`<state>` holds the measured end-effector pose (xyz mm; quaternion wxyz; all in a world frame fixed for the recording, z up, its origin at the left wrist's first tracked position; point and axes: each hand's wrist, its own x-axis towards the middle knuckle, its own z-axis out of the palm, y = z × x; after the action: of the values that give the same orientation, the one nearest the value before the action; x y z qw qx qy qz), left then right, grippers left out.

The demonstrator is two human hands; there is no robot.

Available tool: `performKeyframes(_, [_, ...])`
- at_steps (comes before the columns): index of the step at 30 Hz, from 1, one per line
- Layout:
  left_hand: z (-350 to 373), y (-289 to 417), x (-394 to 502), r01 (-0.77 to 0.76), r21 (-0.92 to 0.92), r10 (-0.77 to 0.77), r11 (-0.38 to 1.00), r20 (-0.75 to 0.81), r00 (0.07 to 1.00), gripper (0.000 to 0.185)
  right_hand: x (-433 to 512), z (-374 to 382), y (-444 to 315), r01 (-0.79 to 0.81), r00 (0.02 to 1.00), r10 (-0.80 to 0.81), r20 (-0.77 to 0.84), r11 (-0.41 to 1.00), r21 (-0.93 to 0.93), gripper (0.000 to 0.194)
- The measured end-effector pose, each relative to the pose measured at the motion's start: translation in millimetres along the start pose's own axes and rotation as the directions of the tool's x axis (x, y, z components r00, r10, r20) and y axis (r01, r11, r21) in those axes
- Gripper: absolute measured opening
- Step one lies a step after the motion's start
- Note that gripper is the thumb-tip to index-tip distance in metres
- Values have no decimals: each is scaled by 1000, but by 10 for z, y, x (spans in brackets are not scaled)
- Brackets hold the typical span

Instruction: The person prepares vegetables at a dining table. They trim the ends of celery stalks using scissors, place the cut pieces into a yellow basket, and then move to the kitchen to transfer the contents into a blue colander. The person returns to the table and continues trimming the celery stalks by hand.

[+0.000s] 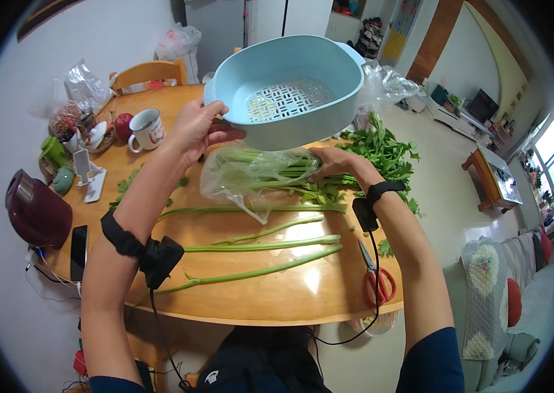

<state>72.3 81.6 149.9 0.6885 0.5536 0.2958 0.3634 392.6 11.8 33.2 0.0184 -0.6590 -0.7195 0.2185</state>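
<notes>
My left hand [204, 125] grips the left handle of a light blue plastic colander basket [296, 128], holding it tilted above the table. Slots pierce its bottom, and nothing lies inside. Below it, a bunch of celery [289, 172] lies partly in a clear plastic bag [227, 177]. My right hand [331, 164] is curled around the stalks at the bag's right end, its fingers partly hidden. Leafy celery tops [380, 147] spread beyond that hand. Several loose celery stalks [267, 244] lie crosswise nearer to me.
Red-handled scissors [377, 285] rest at the table's front right. To the left are a white mug [147, 130], a phone stand [90, 177], a dark red appliance [38, 211] and a smartphone [79, 253] on a cable. Cables hang from both wrist-worn devices.
</notes>
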Motion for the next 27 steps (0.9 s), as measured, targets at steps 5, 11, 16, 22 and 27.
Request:
performKeyframes(5, [317,-362,281,95,-31,-94,995,45,995,37,-411,176,-183,96,995,-93,-41,993,62,74])
performKeyframes(11, [737,-731,537,49,55,-49,997,-2,999,35,-624,300,-309,190,967,-212,-143,969,-157,72])
performKeyframes(16, [731,-805,623,84,110,-84,990,-8,996,41,-696,430,-297,131,956,-168,-240,978,-164,74])
performKeyframes(22, [864,-803,560,-96,419,148,903,-93,985,53,-961,573,-462,79,887,-206,-413,949,-305,65])
performKeyframes(27, [847,-715,497,62,500,-35,864,-63,997,44,-1204,566,-574,82,883,-169,-437,974,-211,57])
